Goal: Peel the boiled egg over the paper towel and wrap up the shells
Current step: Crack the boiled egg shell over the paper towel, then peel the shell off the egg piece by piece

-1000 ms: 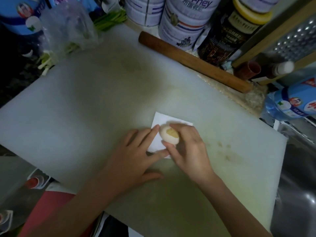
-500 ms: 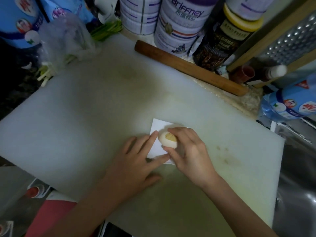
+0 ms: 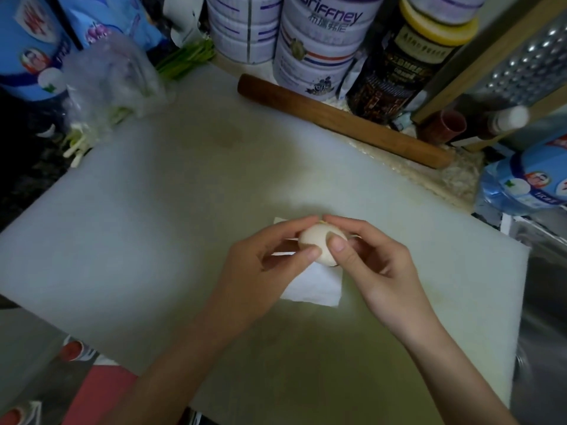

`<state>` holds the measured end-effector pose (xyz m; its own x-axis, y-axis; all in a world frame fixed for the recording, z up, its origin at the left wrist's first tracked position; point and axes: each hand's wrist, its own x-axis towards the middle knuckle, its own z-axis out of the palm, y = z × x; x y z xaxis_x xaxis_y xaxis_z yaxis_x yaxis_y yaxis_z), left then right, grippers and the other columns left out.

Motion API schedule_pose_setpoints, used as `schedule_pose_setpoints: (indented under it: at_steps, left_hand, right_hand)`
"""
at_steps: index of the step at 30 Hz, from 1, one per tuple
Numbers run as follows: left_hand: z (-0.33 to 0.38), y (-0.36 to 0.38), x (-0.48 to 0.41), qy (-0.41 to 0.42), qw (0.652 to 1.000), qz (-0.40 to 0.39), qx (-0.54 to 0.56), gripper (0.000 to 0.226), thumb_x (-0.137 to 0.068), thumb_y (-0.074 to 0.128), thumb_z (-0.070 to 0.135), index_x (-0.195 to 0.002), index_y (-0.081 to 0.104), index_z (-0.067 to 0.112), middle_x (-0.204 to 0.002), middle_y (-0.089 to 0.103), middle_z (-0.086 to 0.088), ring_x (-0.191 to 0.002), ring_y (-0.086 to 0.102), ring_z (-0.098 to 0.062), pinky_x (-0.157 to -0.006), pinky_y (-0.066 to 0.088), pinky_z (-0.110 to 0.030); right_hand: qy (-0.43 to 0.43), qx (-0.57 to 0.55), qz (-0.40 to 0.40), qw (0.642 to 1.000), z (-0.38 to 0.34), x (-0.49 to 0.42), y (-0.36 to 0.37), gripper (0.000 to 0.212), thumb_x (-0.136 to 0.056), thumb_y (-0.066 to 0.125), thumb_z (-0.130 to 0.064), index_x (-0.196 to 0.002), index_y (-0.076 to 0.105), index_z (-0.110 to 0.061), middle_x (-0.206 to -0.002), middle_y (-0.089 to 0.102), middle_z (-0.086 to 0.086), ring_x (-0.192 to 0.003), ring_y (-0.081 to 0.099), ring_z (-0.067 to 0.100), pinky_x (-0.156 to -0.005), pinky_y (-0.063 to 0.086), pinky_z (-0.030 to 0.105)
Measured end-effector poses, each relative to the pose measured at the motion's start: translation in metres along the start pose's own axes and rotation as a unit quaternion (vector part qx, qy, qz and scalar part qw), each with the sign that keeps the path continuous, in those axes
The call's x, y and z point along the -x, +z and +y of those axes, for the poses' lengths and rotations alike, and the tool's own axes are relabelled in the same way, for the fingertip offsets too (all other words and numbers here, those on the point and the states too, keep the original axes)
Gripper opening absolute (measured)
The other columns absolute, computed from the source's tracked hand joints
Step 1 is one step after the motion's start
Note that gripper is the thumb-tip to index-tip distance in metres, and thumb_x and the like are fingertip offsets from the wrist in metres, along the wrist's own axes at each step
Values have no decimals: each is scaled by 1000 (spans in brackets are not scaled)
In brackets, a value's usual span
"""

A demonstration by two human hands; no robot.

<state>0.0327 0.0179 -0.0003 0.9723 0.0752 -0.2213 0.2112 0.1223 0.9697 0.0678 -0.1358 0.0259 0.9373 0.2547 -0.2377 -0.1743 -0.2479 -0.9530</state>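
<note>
White cutting board [image 3: 153, 225], near edge: both hands hold the egg [image 3: 317, 245] over the paper towel [image 3: 313, 288]. Left hand [image 3: 264, 271] and right hand [image 3: 377, 265] each pinch it, thumbs [image 3: 337, 245] on top.

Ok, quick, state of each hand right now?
Left hand: holding the egg, fingers curled round it, over the paper towel.
Right hand: pinching the same egg between thumb and fingers.

Both hands, left [image 3: 264, 256] and right [image 3: 377, 259], gripping egg [image 3: 319, 242] above paper towel [image 3: 313, 286], white board [image 3: 153, 210], rolling pin [image 3: 343, 124] far right
</note>
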Motion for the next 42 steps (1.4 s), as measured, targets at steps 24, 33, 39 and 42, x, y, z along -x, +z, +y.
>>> schedule_pose_setpoints:
  at_steps: [24,33,39,42]
  left_hand:
    - [3,7,-10,-128,983,37,130,32,-63,77,30,-93,71,21,-92,75,-5,-89,71,-19,-72,57,-24]
    - [-3,8,-6,-130,978,62,153,23,-64,74,23,-86,77,22,-89,76,-2,-87,71,-14,-67,57,-22]
    - [-7,4,-4,-140,974,76,163,26,-60,76,22,-85,76,19,-87,76,-5,-83,72,-15,-63,56,-21]
    - [-7,2,-1,-139,973,85,163,26,-61,75,21,-87,76,16,-86,76,-6,-81,72,-16,-63,56,-21]
  right_hand:
    - [-123,128,42,983,14,0,-3,20,-84,65,-24,-103,69,-29,-107,66,-8,-85,67,13,-72,51,16]
    - [-178,178,21,967,23,-3,1,27,-77,73,-13,-104,70,-9,-104,65,5,-92,65,10,-75,51,14]
    - [-168,171,22,971,27,0,4,24,-78,73,-13,-101,72,-9,-104,66,3,-90,66,9,-74,51,14]
    - [-162,174,16,971,26,0,7,22,-79,73,-16,-100,72,-10,-103,67,1,-89,66,10,-73,52,15]
